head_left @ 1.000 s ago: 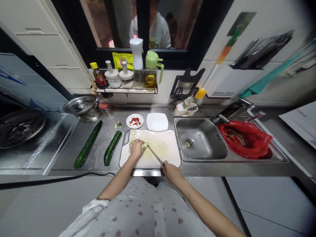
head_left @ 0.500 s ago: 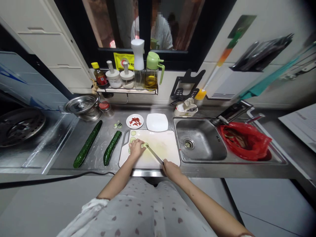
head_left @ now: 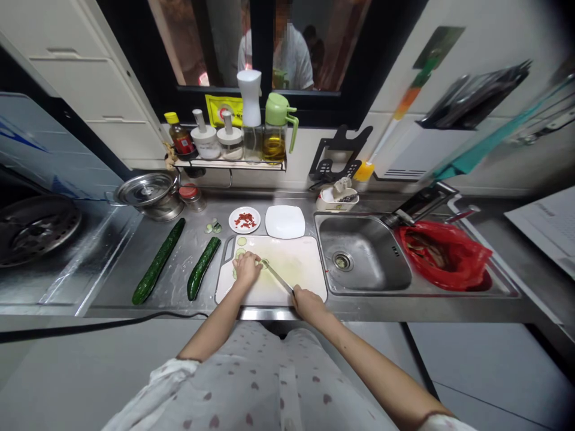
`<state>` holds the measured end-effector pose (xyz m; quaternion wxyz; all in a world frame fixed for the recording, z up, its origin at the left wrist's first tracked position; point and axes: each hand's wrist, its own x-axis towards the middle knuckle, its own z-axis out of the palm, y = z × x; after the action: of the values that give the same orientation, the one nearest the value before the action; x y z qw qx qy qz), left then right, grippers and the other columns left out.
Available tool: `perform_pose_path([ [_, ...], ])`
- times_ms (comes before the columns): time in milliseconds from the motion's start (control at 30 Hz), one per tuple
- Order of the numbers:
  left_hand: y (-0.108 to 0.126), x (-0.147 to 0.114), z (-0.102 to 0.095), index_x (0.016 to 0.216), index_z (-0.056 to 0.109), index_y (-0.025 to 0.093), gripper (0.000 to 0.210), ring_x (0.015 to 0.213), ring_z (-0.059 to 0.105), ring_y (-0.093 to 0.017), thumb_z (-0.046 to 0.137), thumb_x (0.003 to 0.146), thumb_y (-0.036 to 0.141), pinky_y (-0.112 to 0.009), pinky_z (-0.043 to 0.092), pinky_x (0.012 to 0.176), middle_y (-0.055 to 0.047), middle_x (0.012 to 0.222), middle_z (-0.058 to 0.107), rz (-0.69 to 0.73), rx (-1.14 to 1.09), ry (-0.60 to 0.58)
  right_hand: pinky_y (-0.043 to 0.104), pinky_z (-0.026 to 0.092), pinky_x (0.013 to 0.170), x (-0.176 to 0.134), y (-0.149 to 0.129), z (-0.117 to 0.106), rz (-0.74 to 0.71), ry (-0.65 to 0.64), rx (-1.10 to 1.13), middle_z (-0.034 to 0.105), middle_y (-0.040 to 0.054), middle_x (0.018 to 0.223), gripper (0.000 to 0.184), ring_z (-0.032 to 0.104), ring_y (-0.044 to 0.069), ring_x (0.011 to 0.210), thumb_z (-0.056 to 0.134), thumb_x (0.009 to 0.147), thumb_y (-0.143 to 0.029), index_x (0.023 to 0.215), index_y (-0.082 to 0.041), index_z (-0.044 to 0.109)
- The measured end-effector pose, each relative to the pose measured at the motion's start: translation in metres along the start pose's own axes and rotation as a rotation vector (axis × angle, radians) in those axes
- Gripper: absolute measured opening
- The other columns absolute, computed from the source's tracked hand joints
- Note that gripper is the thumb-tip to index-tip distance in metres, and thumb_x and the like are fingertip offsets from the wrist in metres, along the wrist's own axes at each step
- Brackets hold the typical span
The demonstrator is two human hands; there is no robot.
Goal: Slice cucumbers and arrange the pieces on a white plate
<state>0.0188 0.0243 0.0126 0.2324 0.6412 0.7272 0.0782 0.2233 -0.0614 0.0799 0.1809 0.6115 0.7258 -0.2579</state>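
My right hand is wrapped round the handle of a kitchen knife, whose blade slants up and left over the white cutting board. At the blade's tip lies a pale green cucumber slice. Curled and low on the board, my left hand has its fingertips pressed at that slice's left edge; the palm side is hidden. More cucumber slices lie in a row along the board's left side, some partly under my hand. A shorter cucumber and a long whole cucumber rest left of the board.
Behind the board stand a small plate of chopped red pieces and a white plate. Cucumber ends lie nearby. To the right are a sink and a red plastic bag. A steel pot stands back left.
The knife tip and my left fingertips have shifted very slightly; the slice at the tip now shows flatter on the board. Everything else looks the same apart from a small camera shift.
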Motion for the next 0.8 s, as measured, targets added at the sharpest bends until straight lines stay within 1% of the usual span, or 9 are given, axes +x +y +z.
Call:
perform_pose_path([
  [300,-0.0016,0.0028,0.0038,0.095,0.069,0.027,0.016,0.112,0.047,-0.027,0.062,0.081,0.033,-0.041,0.030,0.092,-0.005,0.115,0.063,-0.009,0.001,0.002,0.032,0.044,0.076,0.0066,0.0007,0.0017,-0.012,0.004,0.003,0.068,0.0177,0.102,0.026,0.066,0.026,0.099,0.035,0.095,-0.022,0.112,-0.012,0.052],
  [800,0.0023,0.0006,-0.0034,0.094,0.069,0.027,0.017,0.112,0.046,-0.027,0.062,0.080,0.033,-0.041,0.029,0.092,-0.005,0.116,0.063,-0.008,0.001,-0.015,0.035,0.045,0.077,0.0051,-0.0001,-0.0025,-0.002,-0.017,-0.014,0.068,0.0181,0.104,0.028,0.065,0.028,0.099,0.034,0.095,-0.022,0.113,-0.012,0.052],
])
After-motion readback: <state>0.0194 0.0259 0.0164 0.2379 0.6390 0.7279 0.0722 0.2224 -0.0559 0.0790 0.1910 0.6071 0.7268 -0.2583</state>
